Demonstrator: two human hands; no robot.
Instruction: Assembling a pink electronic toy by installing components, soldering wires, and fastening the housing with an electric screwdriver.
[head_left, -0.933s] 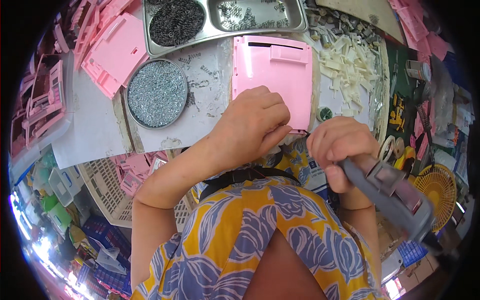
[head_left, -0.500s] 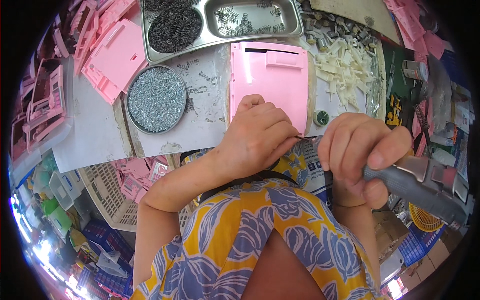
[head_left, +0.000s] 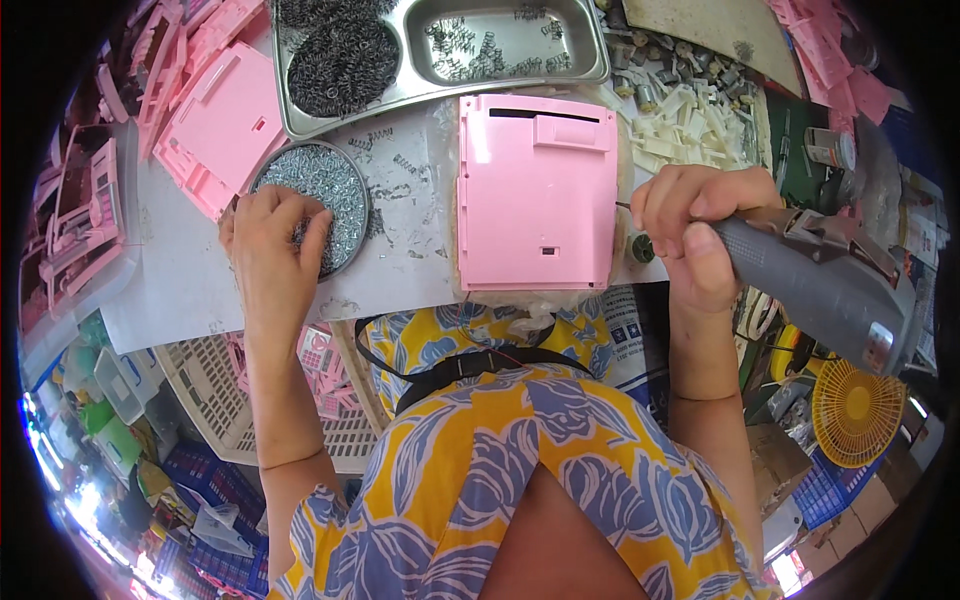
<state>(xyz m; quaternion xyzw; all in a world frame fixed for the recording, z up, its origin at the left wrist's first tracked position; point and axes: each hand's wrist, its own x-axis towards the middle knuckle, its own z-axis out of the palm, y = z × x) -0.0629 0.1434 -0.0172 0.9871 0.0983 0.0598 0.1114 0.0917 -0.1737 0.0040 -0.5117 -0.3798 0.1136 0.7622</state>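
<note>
My left hand (head_left: 272, 240) is over the near left side of a round dish (head_left: 368, 205) full of small silvery screws (head_left: 325, 175). Its thumb and fingers are bent together among the screws; whatever is between the tips is hidden. In my right hand (head_left: 695, 225) is a grey electric screwdriver (head_left: 800, 265), its thin bit pointing left at the right edge of a pink plastic casing (head_left: 535, 215). The casing lies flat in front of me, with a long dark slot near its far edge and a small rectangular hole near its near edge. Neither hand covers it.
Beyond the casing, a steel tray (head_left: 420, 100) holds dark springs. Loose springs (head_left: 375, 140) lie beside the dish. White plastic parts (head_left: 685, 135) are heaped at right, near a small green-topped round piece (head_left: 642, 248). Pink panels (head_left: 225, 120) pile up left; a cream basket (head_left: 215, 400) stands below.
My left hand has moved left from the casing's near edge to the screw dish. My right hand has lifted the screwdriver up and away from the near right corner, uncovering the casing.
</note>
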